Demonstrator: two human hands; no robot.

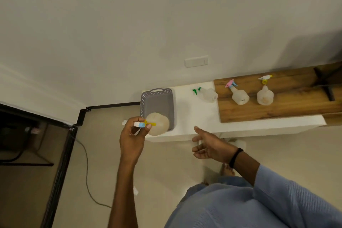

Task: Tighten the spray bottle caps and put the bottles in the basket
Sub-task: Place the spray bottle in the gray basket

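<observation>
Left hand (132,136) grip pinched around the spray head of a translucent bottle (158,123); thumb and fingers (148,126) pressed on the white, blue and yellow trigger cap, bottle body hanging over the near end of the grey basket (157,101). Whether the bottle touches the basket rim, cannot tell. Right hand (209,146) empty, grip spread, palm turned inward, hovering off the near edge of the white tabletop (199,116); black band (235,157) on that wrist, light blue sleeve (288,196) behind it.

Basket sits at the tabletop's 9 o'clock end, handle toward 12 o'clock.

Green-capped bottle (207,94) lies on its side on the white surface, at 3 o'clock from the basket and apart from it. Wooden board (277,107) covers the tabletop further toward 3 o'clock. On it: pink-and-blue-capped bottle (238,94), then yellow-capped bottle (265,94) just beside it, not touching. Both caps point toward 12 o'clock.

Cable (87,172) trails across the floor at 8 o'clock.
</observation>
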